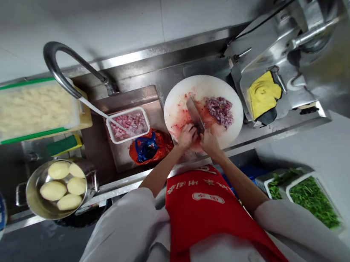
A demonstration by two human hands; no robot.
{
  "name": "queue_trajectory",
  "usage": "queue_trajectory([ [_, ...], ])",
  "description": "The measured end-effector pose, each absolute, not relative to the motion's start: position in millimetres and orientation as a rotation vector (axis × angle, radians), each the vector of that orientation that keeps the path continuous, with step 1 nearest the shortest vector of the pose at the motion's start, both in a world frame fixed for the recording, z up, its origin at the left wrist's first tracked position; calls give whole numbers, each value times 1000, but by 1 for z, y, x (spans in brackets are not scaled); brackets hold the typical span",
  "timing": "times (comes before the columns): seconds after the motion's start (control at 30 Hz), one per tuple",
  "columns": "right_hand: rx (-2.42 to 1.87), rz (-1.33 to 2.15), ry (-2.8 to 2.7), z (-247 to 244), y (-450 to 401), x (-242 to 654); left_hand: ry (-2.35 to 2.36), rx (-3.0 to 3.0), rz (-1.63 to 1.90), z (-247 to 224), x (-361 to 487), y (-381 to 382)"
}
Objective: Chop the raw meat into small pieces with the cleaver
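A round white cutting board point(171, 105) lies in front of me, smeared with red juice. My right hand point(209, 142) is wrapped round the handle of a cleaver point(194, 113), whose broad blade points away from me over the board. Just left of the blade's near end, my left hand point(187, 136) has its fingers curled down at the board; what they hold is too small and hidden to make out. A pile of chopped dark-red meat point(220, 112) sits on the board's right side.
Left of the board, running water from a curved faucet point(56, 63) falls into a white basket of chopped meat point(129, 125) in the sink. Beside it lies a red and blue plastic bag point(146, 146). Farther left stand a potato pot point(87, 177) and a lidded tub point(33, 110); a slicing machine point(333, 63) stands right.
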State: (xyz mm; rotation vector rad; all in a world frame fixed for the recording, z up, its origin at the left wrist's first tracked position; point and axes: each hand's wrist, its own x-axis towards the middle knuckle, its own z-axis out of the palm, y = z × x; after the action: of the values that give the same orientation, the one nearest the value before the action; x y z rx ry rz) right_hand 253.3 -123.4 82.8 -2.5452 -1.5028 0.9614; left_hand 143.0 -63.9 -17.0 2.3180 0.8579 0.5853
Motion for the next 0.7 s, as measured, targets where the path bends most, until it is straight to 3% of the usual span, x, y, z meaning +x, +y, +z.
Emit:
queue_trajectory([
  [0.27,-2351,884,-1558,88,-44,300,697,2391,525,-7,119,-75],
  [0.43,-2311,591,-1345,97,-95,346,914,2411,595,-1,161,-72],
  [0.7,-2375,546,-1179,93,-193,380,645,2596,201,-3,151,-57],
])
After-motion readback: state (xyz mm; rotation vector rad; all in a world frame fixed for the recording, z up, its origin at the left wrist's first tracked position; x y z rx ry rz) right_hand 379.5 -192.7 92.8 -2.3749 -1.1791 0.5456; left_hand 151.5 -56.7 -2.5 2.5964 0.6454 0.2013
